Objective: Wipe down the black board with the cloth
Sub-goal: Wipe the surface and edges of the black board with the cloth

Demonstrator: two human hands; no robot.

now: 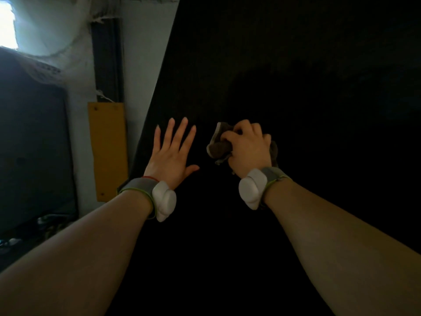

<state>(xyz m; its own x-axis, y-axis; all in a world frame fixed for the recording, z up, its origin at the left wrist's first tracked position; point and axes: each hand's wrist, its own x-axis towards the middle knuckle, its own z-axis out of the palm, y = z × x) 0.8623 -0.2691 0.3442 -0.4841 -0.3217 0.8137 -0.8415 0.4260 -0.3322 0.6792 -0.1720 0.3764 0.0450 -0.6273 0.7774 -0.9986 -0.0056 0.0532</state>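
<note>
The black board [284,76] fills the middle and right of the view, with its left edge slanting from the top down to the lower left. My left hand [169,153] lies flat against the board near that edge, fingers spread, holding nothing. To its right, my right hand [249,144] is closed around a bunched grey-brown cloth [219,145]. The cloth sticks out to the left of my fist and presses against the board. Both wrists carry grey bands with white pods.
A yellow panel [108,151] hangs on the pale wall [141,65] just left of the board. Above the panel runs a dark vertical strip [107,60]. A dark screen-like slab [34,156] stands at far left, and bright light comes from a window [6,21] at top left.
</note>
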